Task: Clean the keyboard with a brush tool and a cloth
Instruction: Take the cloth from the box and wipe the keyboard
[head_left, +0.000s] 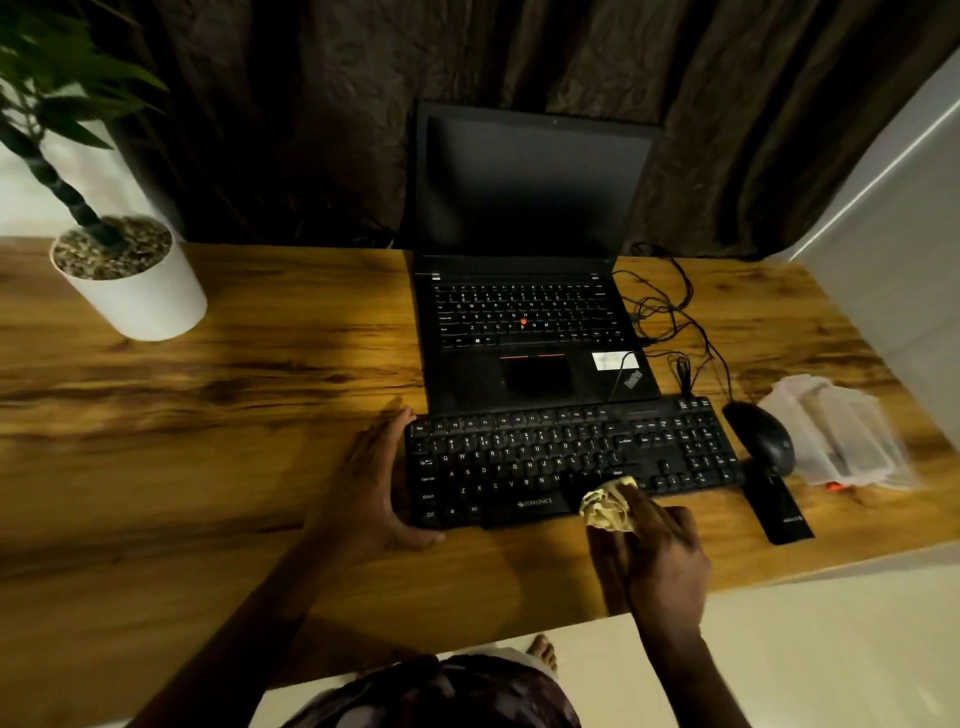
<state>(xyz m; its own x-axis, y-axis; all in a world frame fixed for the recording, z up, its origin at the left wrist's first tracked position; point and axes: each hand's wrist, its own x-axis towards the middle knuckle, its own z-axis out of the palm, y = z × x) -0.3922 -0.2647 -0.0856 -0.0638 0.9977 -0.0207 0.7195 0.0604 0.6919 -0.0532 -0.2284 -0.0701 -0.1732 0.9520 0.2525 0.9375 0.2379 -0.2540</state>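
Observation:
A black keyboard lies on the wooden desk in front of an open laptop. My left hand rests flat against the keyboard's left end, fingers straight. My right hand grips a crumpled yellowish cloth at the keyboard's front edge, just right of the space bar. A flat black tool or case lies to the right of the keyboard; I cannot tell whether it is the brush.
An open black laptop with a dark screen stands behind the keyboard. A black mouse, tangled cables and clear plastic packaging sit at the right. A white plant pot stands far left. The desk's front edge runs below my hands.

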